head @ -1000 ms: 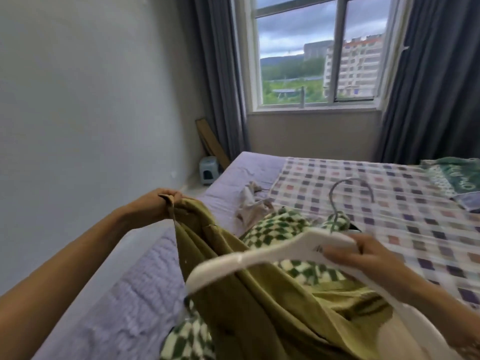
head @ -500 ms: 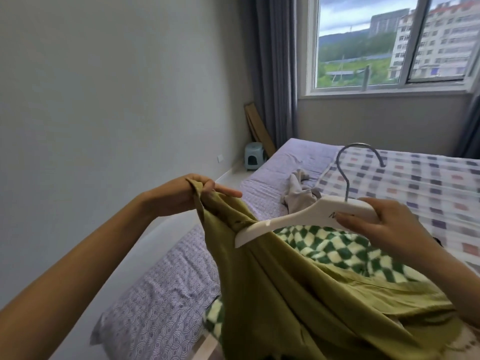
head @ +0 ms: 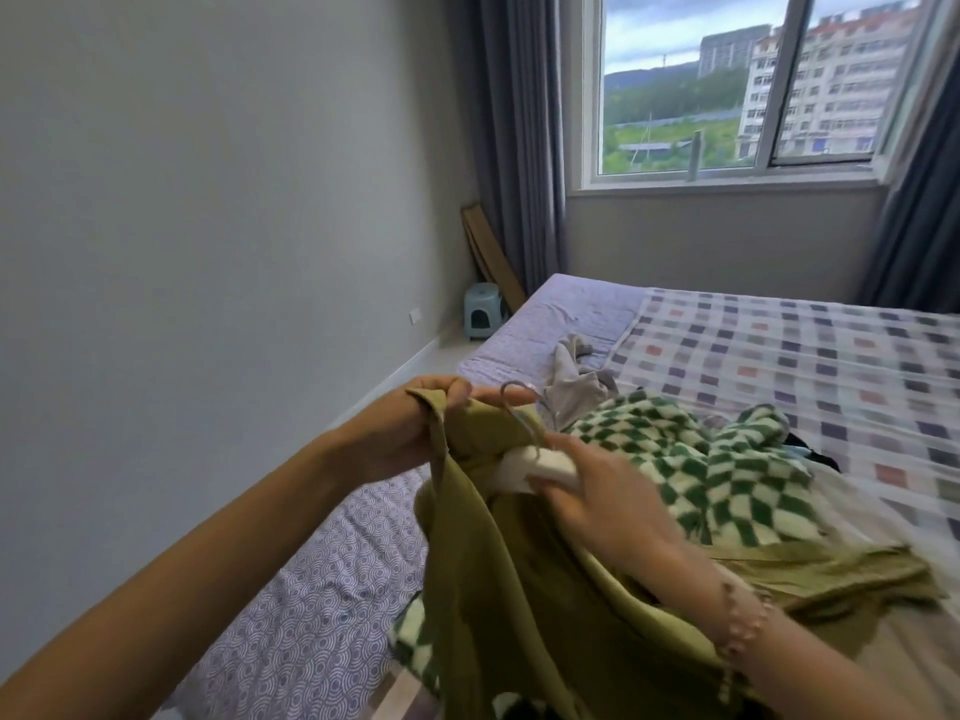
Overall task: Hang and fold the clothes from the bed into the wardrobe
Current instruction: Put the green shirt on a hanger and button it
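Note:
An olive green garment point(head: 524, 605) hangs in front of me over the bed point(head: 779, 366). My left hand point(head: 410, 428) pinches its upper edge and holds it up. My right hand point(head: 597, 491) grips a white hanger point(head: 540, 467) with a metal hook point(head: 524, 402); the hanger's left end is tucked inside the green garment. A green and white checkered garment point(head: 717, 470) lies on the bed just behind my right hand. A beige garment point(head: 571, 381) lies crumpled farther back.
The bed has a purple patterned sheet point(head: 311, 615) and a checked blanket. A grey wall runs along the left, with a small stool point(head: 483, 310) and a leaning board point(head: 488, 252) in the corner. Dark curtains frame the window point(head: 727, 85).
My right hand has moved the hanger left and down into the green garment, close to my left hand. The hook now tilts toward my left fingers.

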